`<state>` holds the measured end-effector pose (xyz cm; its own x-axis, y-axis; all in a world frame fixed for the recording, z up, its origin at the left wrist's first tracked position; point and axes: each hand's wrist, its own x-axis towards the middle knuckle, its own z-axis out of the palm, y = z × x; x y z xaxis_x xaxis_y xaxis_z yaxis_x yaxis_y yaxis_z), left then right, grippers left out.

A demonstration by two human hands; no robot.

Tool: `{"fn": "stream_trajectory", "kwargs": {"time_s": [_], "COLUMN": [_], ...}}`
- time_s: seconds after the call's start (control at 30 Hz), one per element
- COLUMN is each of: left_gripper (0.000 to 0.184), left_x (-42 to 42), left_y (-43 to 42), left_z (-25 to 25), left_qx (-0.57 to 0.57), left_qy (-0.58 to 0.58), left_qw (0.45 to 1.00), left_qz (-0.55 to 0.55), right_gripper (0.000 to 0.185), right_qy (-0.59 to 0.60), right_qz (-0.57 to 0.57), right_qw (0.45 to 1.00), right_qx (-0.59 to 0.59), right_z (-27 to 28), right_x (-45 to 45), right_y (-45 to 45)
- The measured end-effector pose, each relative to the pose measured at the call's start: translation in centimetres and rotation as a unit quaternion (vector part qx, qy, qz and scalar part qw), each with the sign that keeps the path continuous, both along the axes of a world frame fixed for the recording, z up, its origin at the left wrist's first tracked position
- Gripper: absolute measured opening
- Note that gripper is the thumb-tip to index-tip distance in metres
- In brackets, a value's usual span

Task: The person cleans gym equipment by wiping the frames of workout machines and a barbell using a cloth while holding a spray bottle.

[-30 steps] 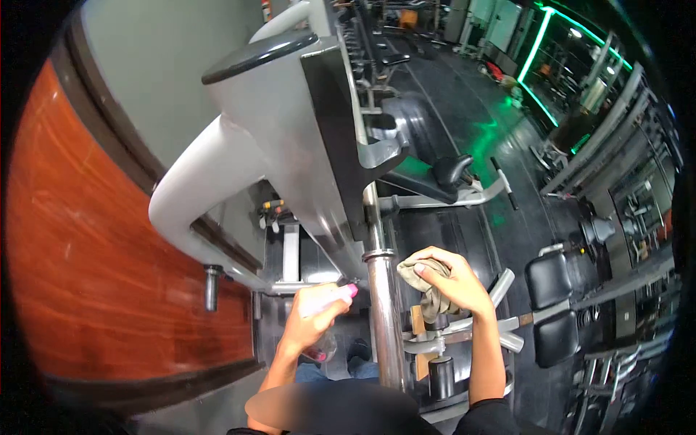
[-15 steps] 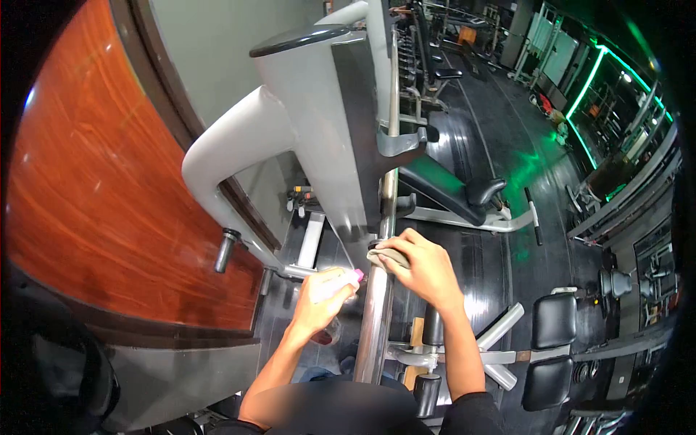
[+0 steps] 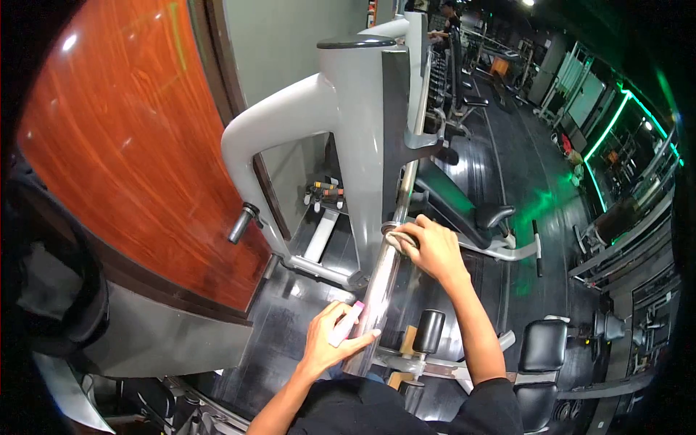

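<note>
A shiny metal barbell (image 3: 381, 281) runs away from me, with a collar ring (image 3: 390, 226) partway along its length. My right hand (image 3: 437, 250) is closed on a folded greyish cloth (image 3: 400, 239), pressed against the bar at the collar. Lower down, my left hand (image 3: 324, 342) grips a small white bottle (image 3: 344, 328) with a pink cap, tilted beside the thick end of the bar. The left thumb reaches across the bar's edge; whether it touches the metal I cannot tell.
The grey bench-press frame (image 3: 355, 130) stands ahead, with a peg (image 3: 243, 222) on its left side. A black padded bench (image 3: 449, 192) lies beyond the bar. A wooden door (image 3: 123, 159) is at left, and a person (image 3: 449, 16) is far off.
The view has shifted, so the frame sits further right. My left hand has dropped lower beside the bar with its thumb extended, showing more of the bottle. The right hand stays at the collar.
</note>
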<state>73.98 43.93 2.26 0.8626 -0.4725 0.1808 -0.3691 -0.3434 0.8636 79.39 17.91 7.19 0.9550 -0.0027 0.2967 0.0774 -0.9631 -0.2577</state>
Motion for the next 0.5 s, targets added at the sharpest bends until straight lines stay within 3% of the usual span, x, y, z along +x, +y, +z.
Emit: {"fn": "stream_trajectory", "kwargs": {"time_s": [0.07, 0.13, 0.2, 0.27, 0.33, 0.4, 0.5], "left_gripper": [0.045, 0.051, 0.049, 0.049, 0.047, 0.047, 0.047], "left_x": [-1.1, -1.7, -2.3, -2.3, -2.3, -2.2, -2.4], "left_y": [0.0, -0.4, -0.8, -0.9, -1.1, -1.0, -0.9], "left_z": [0.4, -1.3, -1.8, -2.4, -2.5, -2.2, -2.1], "left_qx": [0.030, 0.035, -0.041, -0.036, -0.055, -0.043, -0.037], "left_qy": [-0.035, -0.028, 0.020, 0.024, 0.018, 0.018, 0.012], "left_qw": [0.998, 0.998, 0.994, 0.994, 0.993, 0.993, 0.993], "left_qz": [0.032, 0.051, 0.100, 0.104, 0.105, 0.104, 0.109], "right_gripper": [0.020, 0.021, 0.022, 0.021, 0.021, 0.022, 0.019], "right_qy": [-0.027, -0.023, 0.004, -0.024, -0.045, -0.137, -0.192], "right_qz": [-0.001, 0.087, 0.125, 0.120, 0.108, 0.015, -0.076], "right_qw": [0.999, 0.988, 0.970, 0.955, 0.953, 0.945, 0.884], "right_qx": [0.031, 0.123, 0.209, 0.269, 0.278, 0.298, 0.418], "right_z": [-1.1, -2.1, -3.0, -5.0, -6.9, -8.0, -8.6], "right_x": [-1.1, -3.0, -5.8, -7.4, -6.9, -4.8, -1.7], "right_y": [0.9, 1.9, 3.2, 3.5, 3.0, 2.6, 3.0]}}
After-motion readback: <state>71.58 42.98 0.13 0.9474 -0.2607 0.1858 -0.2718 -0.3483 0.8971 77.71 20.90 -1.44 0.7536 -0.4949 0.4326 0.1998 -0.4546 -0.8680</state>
